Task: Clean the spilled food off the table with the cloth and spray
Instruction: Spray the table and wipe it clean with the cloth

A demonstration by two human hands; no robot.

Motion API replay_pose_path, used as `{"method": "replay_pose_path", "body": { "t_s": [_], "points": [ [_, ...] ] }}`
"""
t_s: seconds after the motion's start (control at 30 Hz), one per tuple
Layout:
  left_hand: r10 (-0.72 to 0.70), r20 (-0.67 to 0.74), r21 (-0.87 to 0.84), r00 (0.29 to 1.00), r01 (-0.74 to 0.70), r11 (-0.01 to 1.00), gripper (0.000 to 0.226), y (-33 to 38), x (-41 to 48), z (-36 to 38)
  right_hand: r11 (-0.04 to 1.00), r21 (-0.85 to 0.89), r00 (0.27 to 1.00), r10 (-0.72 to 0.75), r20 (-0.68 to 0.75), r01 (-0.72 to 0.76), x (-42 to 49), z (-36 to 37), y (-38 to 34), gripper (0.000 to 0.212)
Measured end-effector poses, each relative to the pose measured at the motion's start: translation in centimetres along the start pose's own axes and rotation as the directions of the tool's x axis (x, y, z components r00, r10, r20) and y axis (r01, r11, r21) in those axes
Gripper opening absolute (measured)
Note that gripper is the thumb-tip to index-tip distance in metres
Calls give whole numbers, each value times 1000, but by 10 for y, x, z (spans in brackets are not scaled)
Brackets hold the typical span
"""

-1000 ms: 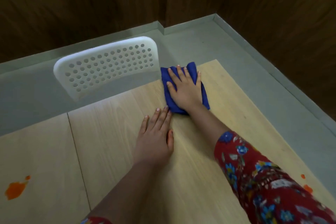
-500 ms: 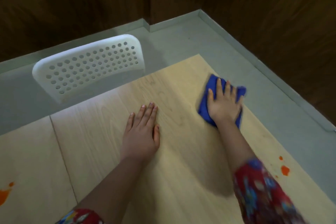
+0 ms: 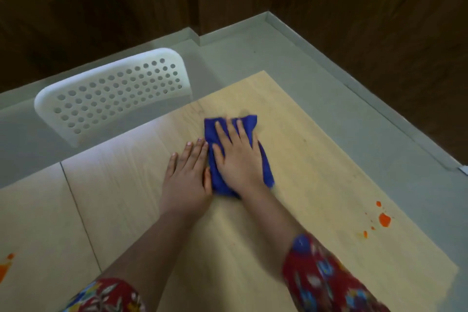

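Cloth lies under right hand, beside left hand.

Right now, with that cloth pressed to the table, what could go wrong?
The right hand presses the blue cloth well away from the orange spill by the right edge of the table, which could be missed. Wiping that spill outward might push it onto the floor. The right sleeve could drag through it.
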State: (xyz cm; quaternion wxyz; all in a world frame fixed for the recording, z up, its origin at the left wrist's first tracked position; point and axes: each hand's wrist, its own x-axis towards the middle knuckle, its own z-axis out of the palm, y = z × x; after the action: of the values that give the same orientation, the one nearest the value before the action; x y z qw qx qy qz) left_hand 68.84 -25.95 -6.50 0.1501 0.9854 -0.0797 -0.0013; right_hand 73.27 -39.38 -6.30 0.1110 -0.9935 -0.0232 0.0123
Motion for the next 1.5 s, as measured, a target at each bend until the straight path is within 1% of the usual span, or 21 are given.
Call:
{"method": "replay_pose_path", "body": {
  "t_s": [0.07, 0.13, 0.17, 0.23, 0.3, 0.37, 0.43, 0.5, 0.53, 0.6, 0.7, 0.8, 0.9, 1.0, 1.03, 1.1, 1.23, 1.33, 1.37, 1.43, 1.5],
  "points": [
    [7, 16, -14, 1000, -7, 1000, 63, 0, -1, -2, 1000, 14, 1000, -25, 10, 25, -48, -5, 35, 59],
    [8, 20, -22, 1000, -8, 1000, 64, 1, 0, -1, 988, -33, 988, 149, -36, -150, -69, -16, 103, 63],
    [9, 19, -26, 1000, -9, 1000, 66, 1, -1, -1, 957, -35, 957, 286, -48, -288, -71, -25, 140, 63],
    [45, 31, -29, 999, -44, 999, 69, 0, 1, -2, 840, 4, 838, 543, -56, -543, -56, -42, 188, 59],
    [112, 57, -38, 992, -110, 993, 72, -1, 1, -2, 768, 40, 766, 641, -61, -639, -28, -47, 186, 56],
    [176, 66, -59, 982, -172, 983, 73, 0, -1, -5, 823, 43, 822, 567, -42, -566, 0, -42, 146, 56],
    [237, 49, -71, 970, -233, 970, 69, 0, -3, -9, 939, -1, 939, 345, -10, -345, 8, -26, 87, 57],
    [293, 14, -49, 956, -292, 955, 63, 1, -11, -13, 986, -46, 986, 160, 55, -157, -16, -19, 50, 56],
    [308, 3, -18, 951, -308, 951, 60, 2, -18, -13, 988, -55, 987, 147, 69, -144, -31, -18, 51, 56],
    [289, 17, 1, 957, -289, 957, 59, 8, -32, -12, 968, -69, 968, 245, 44, -242, -53, -26, 87, 56],
    [299, 86, -3, 950, -300, 954, 61, 21, -58, -3, 863, -53, 864, 503, 3, -502, -97, -36, 165, 57],
    [376, 146, 20, 915, -383, 924, 64, 40, -85, 10, 685, 31, 683, 729, -52, -728, -181, -50, 227, 58],
    [365, 157, 15, 918, -372, 928, 63, 46, -93, 15, 558, 70, 555, 830, -59, -827, -244, -57, 250, 58],
    [368, 130, 3, 921, -371, 929, 63, 48, -90, 14, 491, 69, 488, 871, -49, -869, -235, -58, 242, 57],
    [374, 127, -1, 919, -376, 926, 62, 48, -89, 15, 501, 65, 498, 866, -55, -863, -221, -55, 232, 57],
    [379, 111, -6, 919, -381, 925, 62, 48, -90, 17, 610, 43, 607, 792, -68, -791, -181, -46, 202, 58],
    [388, 99, -8, 916, -389, 921, 63, 48, -88, 17, 832, 43, 832, 555, -22, -554, -103, -30, 110, 58],
    [386, 112, -11, 915, -388, 922, 63, 47, -91, 16, 930, 30, 930, 365, 36, -366, -108, -25, 82, 58],
    [386, 116, -12, 915, -387, 922, 63, 46, -92, 16, 938, 17, 938, 346, 33, -346, -123, -25, 91, 58],
    [383, 102, -9, 918, -384, 923, 63, 46, -94, 16, 894, -12, 894, 447, -37, -448, -157, -28, 139, 58],
    [376, 109, -8, 920, -377, 926, 63, 46, -92, 16, 754, 9, 751, 656, -75, -657, -190, -40, 205, 58]
  ]
}}
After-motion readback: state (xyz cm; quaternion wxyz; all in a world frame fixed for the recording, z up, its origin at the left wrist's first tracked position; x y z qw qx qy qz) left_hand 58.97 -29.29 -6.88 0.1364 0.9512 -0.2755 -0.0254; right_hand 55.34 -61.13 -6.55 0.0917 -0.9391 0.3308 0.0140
